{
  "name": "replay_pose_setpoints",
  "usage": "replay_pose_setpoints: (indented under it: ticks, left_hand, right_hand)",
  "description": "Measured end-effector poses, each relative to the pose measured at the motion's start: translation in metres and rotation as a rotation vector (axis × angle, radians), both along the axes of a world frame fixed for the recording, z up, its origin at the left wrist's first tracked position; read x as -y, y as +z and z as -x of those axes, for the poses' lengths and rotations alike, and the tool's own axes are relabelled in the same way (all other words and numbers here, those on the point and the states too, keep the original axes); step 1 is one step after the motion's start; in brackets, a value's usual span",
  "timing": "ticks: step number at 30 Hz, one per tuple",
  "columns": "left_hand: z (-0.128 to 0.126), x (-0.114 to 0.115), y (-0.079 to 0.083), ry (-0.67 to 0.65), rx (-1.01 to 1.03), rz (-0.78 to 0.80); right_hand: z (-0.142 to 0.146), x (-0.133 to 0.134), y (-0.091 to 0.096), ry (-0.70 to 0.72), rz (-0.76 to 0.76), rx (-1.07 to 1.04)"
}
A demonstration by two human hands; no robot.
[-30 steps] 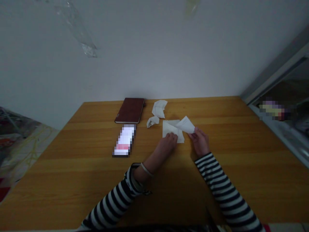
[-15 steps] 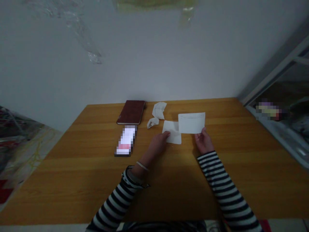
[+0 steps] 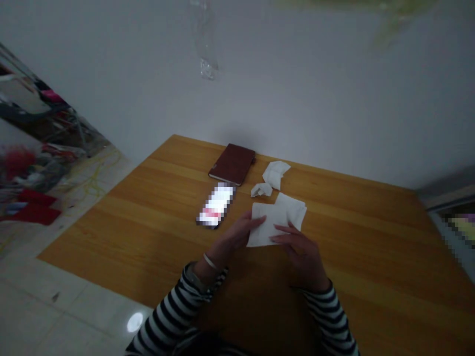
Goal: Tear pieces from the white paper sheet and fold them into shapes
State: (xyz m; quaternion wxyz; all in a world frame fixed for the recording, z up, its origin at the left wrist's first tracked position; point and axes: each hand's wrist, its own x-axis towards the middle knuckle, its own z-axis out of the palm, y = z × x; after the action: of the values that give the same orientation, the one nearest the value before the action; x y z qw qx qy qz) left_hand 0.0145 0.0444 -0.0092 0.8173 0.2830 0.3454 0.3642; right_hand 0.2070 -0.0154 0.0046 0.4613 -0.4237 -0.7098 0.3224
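A white sheet of paper [image 3: 264,228] is above the wooden table, its left edge pinched in my left hand [image 3: 241,230] with the thumb on top. My right hand [image 3: 304,252] lies against the sheet's right part, its fingers stretched and apart on the paper. Behind that sheet, a second white sheet [image 3: 291,206] sticks out at the upper right, overlapping it. Whether the right hand also grips this second sheet underneath is hidden. Beyond the hands lie a small crumpled paper piece [image 3: 261,190] and a larger creased one [image 3: 275,173].
A dark red notebook [image 3: 233,164] lies near the wall on the wooden table [image 3: 371,237]. In front of it is a phone [image 3: 216,205] with its screen lit and blurred out. Red items [image 3: 35,206] and clutter stand on the floor at the left.
The two sheets, side by side earlier, now overlap between my hands. My right hand has moved in from the sheet's lower right corner, its fingers now over the paper. The view has turned left.
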Motion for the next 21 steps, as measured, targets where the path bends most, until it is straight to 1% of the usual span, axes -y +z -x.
replay_pose_setpoints:
  ticks: [1,3,5,8,11,12,13,15,17,19,21]
  left_hand:
    - [0.004,0.000,-0.003,0.017,0.012,0.018]
    - [0.010,-0.001,-0.007,0.040,0.040,0.054]
    - [0.014,-0.001,-0.010,0.024,0.046,0.097]
    - [0.016,-0.003,-0.014,-0.004,0.022,0.152]
    - [0.016,-0.005,-0.018,0.037,0.036,0.161]
    - [0.016,-0.005,-0.020,0.055,0.048,0.159]
    - [0.015,-0.005,-0.022,0.069,0.061,0.157]
    - [0.015,-0.005,-0.025,0.068,0.082,0.157]
    - [0.016,-0.004,-0.026,0.052,0.096,0.156]
    - [0.016,-0.003,-0.025,0.044,0.105,0.149]
    - [0.016,-0.003,-0.022,0.047,0.115,0.136]
  right_hand:
    - [0.003,-0.003,-0.001,-0.011,0.006,-0.013]
    - [0.007,-0.010,-0.007,-0.084,0.000,-0.038]
    - [0.009,-0.015,-0.015,-0.169,-0.006,-0.035]
    - [0.007,-0.016,-0.027,-0.194,0.045,0.000]
    - [0.005,-0.013,-0.035,-0.272,0.057,0.015]
    - [0.004,-0.012,-0.037,-0.278,0.068,0.003]
    - [0.004,-0.012,-0.039,-0.254,0.094,-0.019]
    - [0.005,-0.012,-0.041,-0.149,0.182,-0.083]
    - [0.008,-0.012,-0.042,-0.094,0.253,-0.142]
    - [0.014,-0.013,-0.044,-0.137,0.272,-0.179]
    - [0.020,-0.013,-0.045,-0.235,0.273,-0.221]
